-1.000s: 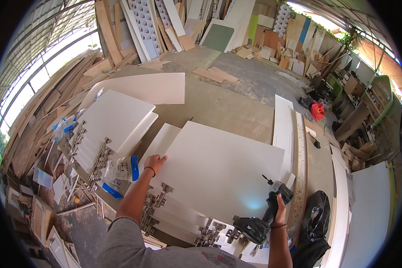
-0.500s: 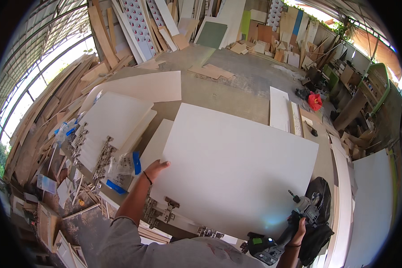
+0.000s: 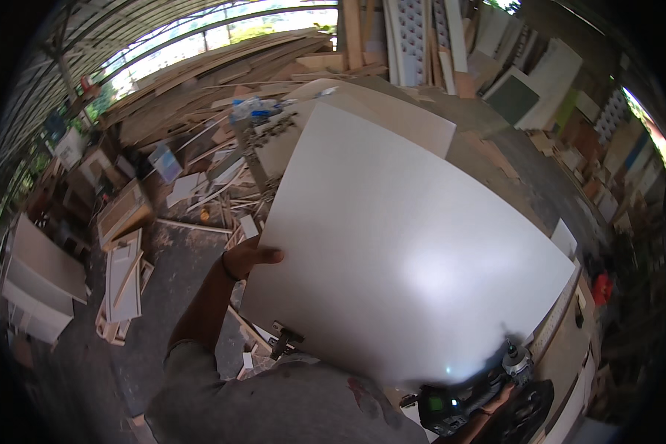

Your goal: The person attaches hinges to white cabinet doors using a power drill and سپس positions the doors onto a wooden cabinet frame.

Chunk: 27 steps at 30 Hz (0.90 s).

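Observation:
A large white panel (image 3: 399, 244) fills the middle of the view, tilted up in front of my body. My left hand (image 3: 253, 257) grips its left edge, thumb on the top face and the other fingers hidden beneath. At the lower right, my right hand (image 3: 500, 397) is closed round a cordless drill (image 3: 516, 364), its light shining on the panel. The drill lies by the panel's near right side; I cannot tell whether it touches. A metal cabinet hinge (image 3: 285, 339) sticks out from the panel's near left edge.
Behind the panel lie another pale board (image 3: 414, 122), hinges (image 3: 274, 132) and blue-marked plastic bags (image 3: 255, 109). Wood offcuts (image 3: 218, 196) litter the floor at left, near a small white frame (image 3: 123, 277). Long planks (image 3: 222, 74) are stacked at the back. A black bag (image 3: 529, 411) lies beside the drill.
My view has turned left. The panel has come up off the work surface and tilted, my left hand still on its edge. The drill has stayed in my right hand at the panel's near right.

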Motion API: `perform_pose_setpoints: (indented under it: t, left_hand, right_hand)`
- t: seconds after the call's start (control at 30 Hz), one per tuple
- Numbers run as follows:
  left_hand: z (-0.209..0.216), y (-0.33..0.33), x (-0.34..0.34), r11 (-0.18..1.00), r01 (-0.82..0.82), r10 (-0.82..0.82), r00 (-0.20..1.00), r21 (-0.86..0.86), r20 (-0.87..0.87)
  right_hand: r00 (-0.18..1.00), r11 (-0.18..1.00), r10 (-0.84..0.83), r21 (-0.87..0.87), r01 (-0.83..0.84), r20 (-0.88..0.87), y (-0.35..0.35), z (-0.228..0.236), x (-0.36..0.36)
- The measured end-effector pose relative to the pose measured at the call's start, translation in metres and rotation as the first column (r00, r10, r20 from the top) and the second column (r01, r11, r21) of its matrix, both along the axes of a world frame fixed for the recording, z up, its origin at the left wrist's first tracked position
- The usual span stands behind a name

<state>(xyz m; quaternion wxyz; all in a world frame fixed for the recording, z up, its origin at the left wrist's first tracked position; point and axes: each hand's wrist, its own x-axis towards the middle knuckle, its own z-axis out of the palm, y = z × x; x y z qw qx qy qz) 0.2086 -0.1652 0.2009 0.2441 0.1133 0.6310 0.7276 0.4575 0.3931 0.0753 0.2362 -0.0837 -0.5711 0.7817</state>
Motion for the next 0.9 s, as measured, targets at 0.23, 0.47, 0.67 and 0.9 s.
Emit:
perform_pose_setpoints:
  t: [0.23,0.47,0.67,0.9]
  left_hand:
    - [0.002,-0.098,0.175,0.853,-0.521,0.516,0.850,-0.021,-0.109]
    - [0.044,-0.115,0.362,0.610,-0.755,0.763,0.642,-0.242,-0.078]
    - [0.063,-0.104,0.551,0.294,-0.900,0.943,0.328,-0.321,-0.056]
    - [0.059,-0.060,0.740,-0.202,-0.946,0.975,-0.220,-0.254,0.043]
  right_hand:
    - [0.855,0.851,0.518,-0.084,-0.518,-0.027,-0.065,-0.007,-0.137]
    - [0.417,0.395,0.907,-0.232,-0.889,-0.053,-0.206,-0.023,-0.175]
    - [0.003,-0.019,0.997,-0.309,-0.951,-0.072,-0.371,-0.056,-0.113]
    - [-0.525,-0.570,0.819,-0.424,-0.704,-0.231,-0.547,-0.100,0.013]
